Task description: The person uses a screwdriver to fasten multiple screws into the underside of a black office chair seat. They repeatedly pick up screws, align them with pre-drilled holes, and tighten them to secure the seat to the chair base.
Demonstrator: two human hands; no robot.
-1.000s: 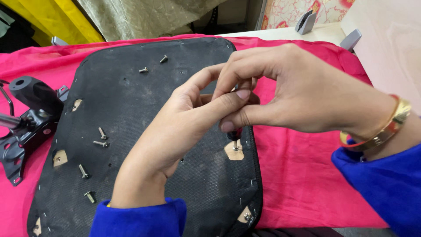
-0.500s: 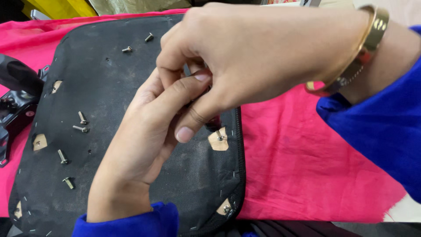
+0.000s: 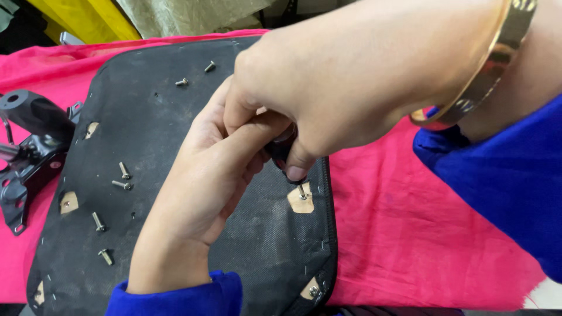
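A black seat pad (image 3: 175, 146) lies underside up on a bench covered with a pink cloth (image 3: 404, 234), its right edge running down toward the near right corner of the pad; both hands meet over the right half of the pad; the left hand (image 3: 205, 181) reaches up from the near edge, its fingers (image 3: 257, 131) curled around a small dark tool (image 3: 280, 151), of which only a sliver shows between the two hands; the right hand (image 3: 351, 76) comes in from the right and closes over the same tool from above, thumb tip (image 3: 294, 171) pressed down beside it, so both hands are shut on it and neither is open; a gold bangle (image 3: 497, 58) sits on the right wrist above a blue sleeve (image 3: 503, 175); just below the thumb a screw (image 3: 302, 191) stands in a tan patch (image 3: 301, 202) near the pad's right edge, and whether the tool touches it cannot be told; loose screws (image 3: 123, 178) lie scattered on the left half of the pad, two more near its far edge; another tan patch with a screw (image 3: 314, 289) sits at the near right corner; a black metal bracket (image 3: 29, 152) rests on the cloth off the pad's left edge; no container is in view holding the screws.
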